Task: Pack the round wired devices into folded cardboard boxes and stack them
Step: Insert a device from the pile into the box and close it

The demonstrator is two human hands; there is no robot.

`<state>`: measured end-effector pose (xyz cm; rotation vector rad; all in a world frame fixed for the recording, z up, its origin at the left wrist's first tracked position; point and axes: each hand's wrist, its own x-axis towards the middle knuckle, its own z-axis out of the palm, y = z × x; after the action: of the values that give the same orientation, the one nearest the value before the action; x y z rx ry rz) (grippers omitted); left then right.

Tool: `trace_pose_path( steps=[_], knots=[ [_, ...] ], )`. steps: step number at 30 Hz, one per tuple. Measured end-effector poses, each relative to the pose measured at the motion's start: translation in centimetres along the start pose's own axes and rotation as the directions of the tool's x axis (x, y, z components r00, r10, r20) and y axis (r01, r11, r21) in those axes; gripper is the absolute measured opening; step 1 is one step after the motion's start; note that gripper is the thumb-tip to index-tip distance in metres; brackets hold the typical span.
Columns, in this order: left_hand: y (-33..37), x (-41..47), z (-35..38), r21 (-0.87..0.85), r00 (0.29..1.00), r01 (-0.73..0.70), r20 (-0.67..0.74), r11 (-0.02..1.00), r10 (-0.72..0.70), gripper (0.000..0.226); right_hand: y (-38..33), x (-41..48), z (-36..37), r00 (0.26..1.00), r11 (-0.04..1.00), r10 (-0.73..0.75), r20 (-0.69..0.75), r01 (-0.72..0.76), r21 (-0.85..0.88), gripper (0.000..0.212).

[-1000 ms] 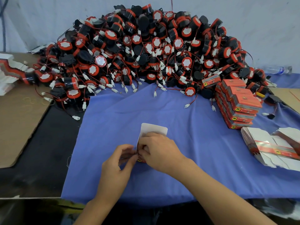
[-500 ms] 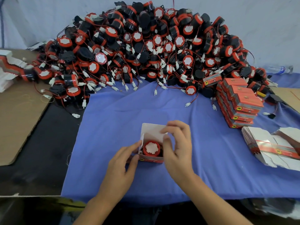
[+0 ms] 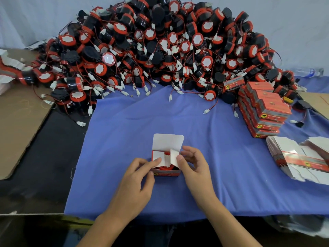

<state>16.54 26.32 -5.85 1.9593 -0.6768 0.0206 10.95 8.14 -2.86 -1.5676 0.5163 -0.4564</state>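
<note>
Cardboard box (image 3: 166, 172) between both hands, near front edge of cloth (image 3: 213, 139) | left hand (image 3: 135, 184) pinches left flap (image 3: 158, 155), right hand (image 3: 195, 168) pinches right flap (image 3: 174, 156) | lid (image 3: 168, 141) upright beyond, equidistant

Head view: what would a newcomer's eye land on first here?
The huge heap of round black-and-red wired devices sprawls across the back of the table, with white plugs trailing onto the blue cloth. At centre, the left hand and right hand pinch the white side flaps of a small red cardboard box with a device inside and its lid flap up. A stack of closed red boxes sits at the right.
</note>
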Motion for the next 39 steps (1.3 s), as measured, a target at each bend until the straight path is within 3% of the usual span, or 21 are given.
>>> trace_pose_path(
  steps=[5, 9, 13, 15, 17, 20, 30, 39],
  knots=[
    [0.0, 0.3, -0.2, 0.021, 0.999, -0.023, 0.035, 1.0, 0.022, 0.03, 0.0, 0.0, 0.4, 0.99, 0.993, -0.108, 0.095, 0.113, -0.044, 0.043],
    [0.6, 0.6, -0.6, -0.079, 1.0, 0.018, 0.007, 0.997, -0.017, 0.016, 0.6, -0.2, 0.1, 0.981, 0.982, -0.147, 0.128, 0.161, -0.101, 0.034],
    [0.9, 0.5, -1.0, -0.203, 0.995, 0.087, -0.019, 0.975, -0.093, 0.037, 0.7, -0.3, -0.9, 0.969, 0.982, -0.135, 0.205, 0.158, -0.101, 0.04],
    [0.7, 0.3, -1.2, -0.14, 0.999, 0.031, -0.004, 0.99, -0.032, 0.052, 0.7, -0.4, -1.4, 0.956, 0.985, -0.122, 0.266, 0.15, -0.087, 0.041],
    [0.4, 0.1, -1.2, -0.049, 0.999, -0.008, 0.035, 0.999, 0.009, 0.049, 0.8, -0.5, -1.7, 0.945, 0.985, -0.129, 0.299, 0.157, -0.07, 0.044],
    [0.5, -0.2, -1.5, -0.047, 0.996, -0.002, 0.088, 0.999, 0.006, 0.046, 1.0, -0.7, -1.6, 0.931, 0.973, -0.171, 0.323, 0.211, -0.094, 0.042],
    [0.5, 0.0, -1.2, 0.028, 1.0, -0.009, -0.016, 1.0, 0.009, 0.038, 1.7, -0.7, -1.4, 0.881, 0.898, -0.337, 0.333, 0.407, -0.169, 0.043],
    [1.1, -0.6, -0.5, 0.066, 0.995, -0.028, -0.09, 0.997, 0.034, 0.035, 2.2, -0.8, -1.5, 0.855, 0.813, -0.458, 0.243, 0.514, -0.275, 0.035]
  ],
)
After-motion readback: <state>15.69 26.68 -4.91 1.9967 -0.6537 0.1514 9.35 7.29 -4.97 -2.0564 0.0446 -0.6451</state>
